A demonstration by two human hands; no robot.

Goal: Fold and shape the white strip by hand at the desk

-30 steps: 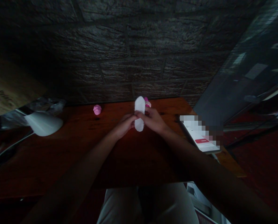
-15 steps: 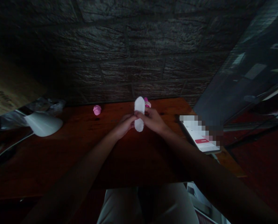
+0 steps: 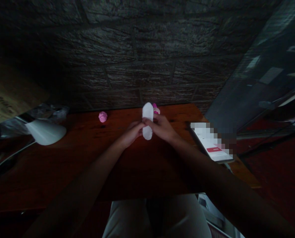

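Note:
In the middle of the view I hold a long, oval white cloth piece that looks like a folded sock [image 3: 147, 111]. My left hand [image 3: 132, 133] is closed on its left side, with the thumb lying across the front. From the right, my right hand [image 3: 163, 127] grips it too, and its thumb meets the left one near the middle. The other fingers are mostly hidden behind the cloth. Just beyond my right hand lies a partly covered pink bundle [image 3: 156, 109]. Farther left on the table sits a rolled-up pink bundle [image 3: 103, 117].
The wooden table [image 3: 88, 158] runs up to a dark brick wall [image 3: 117, 76]. A lit phone or tablet [image 3: 213, 145] lies at the right, partly blurred out. At the left are a white cone-shaped object [image 3: 47, 132], a cable, crumpled clear plastic [image 3: 54, 111] and a brown printed bag [image 3: 11, 96].

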